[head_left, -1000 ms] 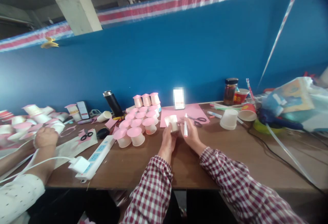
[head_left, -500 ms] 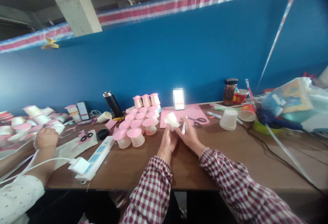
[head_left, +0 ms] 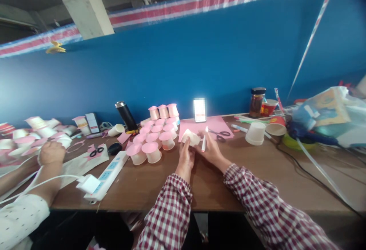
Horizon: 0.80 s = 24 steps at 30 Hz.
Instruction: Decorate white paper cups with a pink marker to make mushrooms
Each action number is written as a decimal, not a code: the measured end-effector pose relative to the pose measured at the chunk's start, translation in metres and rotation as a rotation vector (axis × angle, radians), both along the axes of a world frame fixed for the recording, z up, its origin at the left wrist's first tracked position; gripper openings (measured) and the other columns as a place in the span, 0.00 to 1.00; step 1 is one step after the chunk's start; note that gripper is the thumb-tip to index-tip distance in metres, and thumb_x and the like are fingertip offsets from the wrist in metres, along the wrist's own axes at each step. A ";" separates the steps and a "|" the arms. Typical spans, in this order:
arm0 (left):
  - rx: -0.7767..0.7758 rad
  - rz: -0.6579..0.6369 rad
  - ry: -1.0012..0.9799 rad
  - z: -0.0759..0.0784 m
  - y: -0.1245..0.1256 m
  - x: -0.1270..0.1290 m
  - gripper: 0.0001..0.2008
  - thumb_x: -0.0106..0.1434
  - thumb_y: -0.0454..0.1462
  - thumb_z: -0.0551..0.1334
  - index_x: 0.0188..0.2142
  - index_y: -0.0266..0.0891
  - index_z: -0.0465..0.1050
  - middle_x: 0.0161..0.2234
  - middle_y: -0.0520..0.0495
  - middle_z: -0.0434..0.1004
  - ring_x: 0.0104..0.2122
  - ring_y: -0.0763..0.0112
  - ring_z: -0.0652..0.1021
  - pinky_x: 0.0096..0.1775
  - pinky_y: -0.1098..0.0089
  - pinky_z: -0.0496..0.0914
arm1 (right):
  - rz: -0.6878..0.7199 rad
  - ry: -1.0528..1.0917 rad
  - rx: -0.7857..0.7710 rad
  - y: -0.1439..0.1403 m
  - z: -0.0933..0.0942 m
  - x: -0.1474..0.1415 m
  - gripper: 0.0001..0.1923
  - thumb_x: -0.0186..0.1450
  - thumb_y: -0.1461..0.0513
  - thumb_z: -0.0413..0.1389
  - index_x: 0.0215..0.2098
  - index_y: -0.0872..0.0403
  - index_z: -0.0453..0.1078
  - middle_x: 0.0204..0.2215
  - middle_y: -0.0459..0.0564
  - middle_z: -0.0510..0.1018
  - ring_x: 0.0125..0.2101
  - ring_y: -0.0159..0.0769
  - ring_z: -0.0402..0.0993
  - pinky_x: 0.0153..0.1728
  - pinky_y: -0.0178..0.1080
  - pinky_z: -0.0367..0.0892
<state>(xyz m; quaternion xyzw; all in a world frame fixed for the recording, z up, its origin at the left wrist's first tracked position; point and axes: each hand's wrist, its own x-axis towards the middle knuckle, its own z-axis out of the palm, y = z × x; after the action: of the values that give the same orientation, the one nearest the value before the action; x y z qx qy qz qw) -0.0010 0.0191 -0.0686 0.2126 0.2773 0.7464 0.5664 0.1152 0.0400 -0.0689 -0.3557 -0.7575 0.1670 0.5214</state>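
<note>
Both hands work near the table's front edge [head_left: 200, 204]: left hand [head_left: 186, 157] grips a paper cup [head_left: 191, 137], right hand [head_left: 212, 150] a marker [head_left: 204, 141].

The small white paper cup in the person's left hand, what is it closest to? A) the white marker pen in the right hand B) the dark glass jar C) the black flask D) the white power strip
A: the small white paper cup in the left hand sits right beside the white marker pen held by the right hand; the others stand farther off.

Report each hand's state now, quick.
Left hand: closed on a small white paper cup.
Right hand: closed on a thin white marker pen.
</note>
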 end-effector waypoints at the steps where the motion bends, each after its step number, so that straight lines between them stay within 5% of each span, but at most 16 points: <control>1: -0.011 0.004 -0.010 0.000 0.000 0.000 0.16 0.54 0.38 0.67 0.42 0.37 0.72 0.35 0.46 0.78 0.32 0.71 0.78 0.34 0.73 0.70 | 0.001 0.016 -0.006 -0.001 0.000 0.000 0.27 0.57 0.60 0.59 0.53 0.52 0.59 0.46 0.56 0.74 0.46 0.44 0.73 0.47 0.48 0.69; 9: 0.024 -0.082 -0.023 0.004 -0.004 0.002 0.13 0.56 0.37 0.65 0.41 0.36 0.72 0.33 0.47 0.78 0.30 0.72 0.78 0.36 0.71 0.71 | 0.121 0.285 -0.200 0.007 -0.004 -0.004 0.29 0.57 0.54 0.61 0.53 0.53 0.57 0.46 0.58 0.74 0.45 0.44 0.75 0.44 0.47 0.72; 15: 0.064 -0.136 0.040 0.004 -0.006 0.006 0.18 0.53 0.37 0.66 0.44 0.38 0.71 0.38 0.45 0.78 0.36 0.67 0.78 0.41 0.67 0.70 | 0.020 0.375 -0.196 0.010 -0.001 -0.001 0.28 0.56 0.53 0.61 0.51 0.53 0.59 0.44 0.57 0.75 0.45 0.45 0.74 0.44 0.47 0.71; 19: 0.013 -0.062 0.086 0.000 -0.006 0.007 0.20 0.52 0.35 0.68 0.45 0.40 0.69 0.40 0.47 0.77 0.39 0.68 0.77 0.41 0.69 0.69 | -0.031 0.431 -0.239 0.009 0.003 0.002 0.29 0.56 0.50 0.59 0.51 0.55 0.60 0.43 0.58 0.75 0.43 0.44 0.74 0.42 0.46 0.72; 24: 0.009 0.060 0.243 -0.007 -0.003 0.009 0.34 0.47 0.35 0.72 0.53 0.43 0.62 0.45 0.47 0.74 0.42 0.70 0.76 0.46 0.69 0.68 | -0.086 0.362 -0.213 0.009 0.004 0.003 0.31 0.54 0.51 0.61 0.50 0.56 0.62 0.43 0.59 0.74 0.44 0.46 0.73 0.44 0.48 0.70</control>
<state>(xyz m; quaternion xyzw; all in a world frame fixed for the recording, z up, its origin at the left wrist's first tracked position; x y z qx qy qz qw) 0.0078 0.0162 -0.0759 0.2956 0.3468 0.7329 0.5052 0.1182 0.0492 -0.0649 -0.4050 -0.6137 0.2849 0.6150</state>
